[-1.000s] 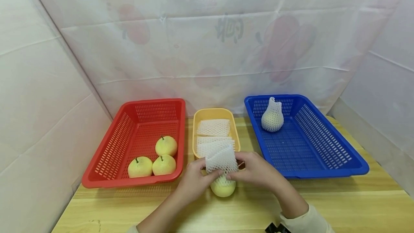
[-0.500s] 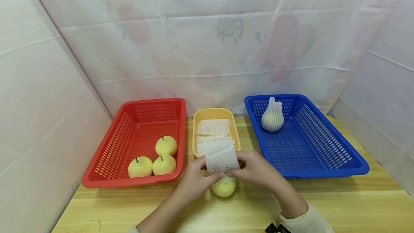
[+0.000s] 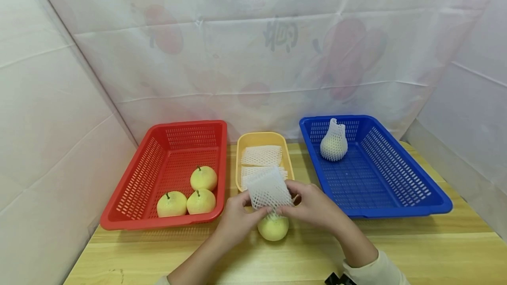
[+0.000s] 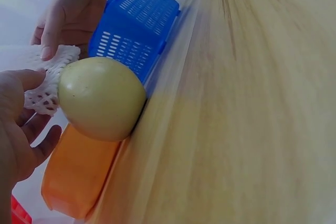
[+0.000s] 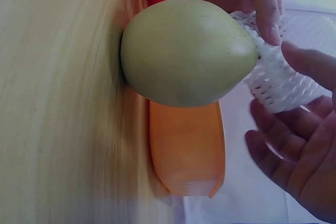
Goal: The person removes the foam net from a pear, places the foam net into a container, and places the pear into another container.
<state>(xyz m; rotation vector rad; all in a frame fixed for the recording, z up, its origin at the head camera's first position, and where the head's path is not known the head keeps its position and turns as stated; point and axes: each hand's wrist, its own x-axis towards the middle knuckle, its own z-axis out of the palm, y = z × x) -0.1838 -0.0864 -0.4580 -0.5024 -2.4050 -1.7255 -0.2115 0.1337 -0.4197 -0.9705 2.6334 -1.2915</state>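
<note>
Foam net (image 3: 269,192) tips further left than before — we see left hand (image 3: 239,218) and right hand (image 3: 310,202) both pinching it. Pear (image 3: 273,230) stands on the table (image 3: 317,254), at the net's lower edge.

In the head view, the net (image 3: 269,190) hides the top of the pear (image 3: 273,231) from us, the bottom edge cuts the right sleeve (image 3: 376,272), and the writing (image 3: 281,34) looks blurred.

Foam net sleeve (image 3: 269,190) drawn back off the pear (image 3: 273,229): a second ago its mesh hung well down over the fruit; now lower edge sits about the top, more yellow skin bare. Sleeve's far end tipped over to left, straighter half a second ago. Right hand's (image 3: 310,203) thumb slightly farther away.
</note>
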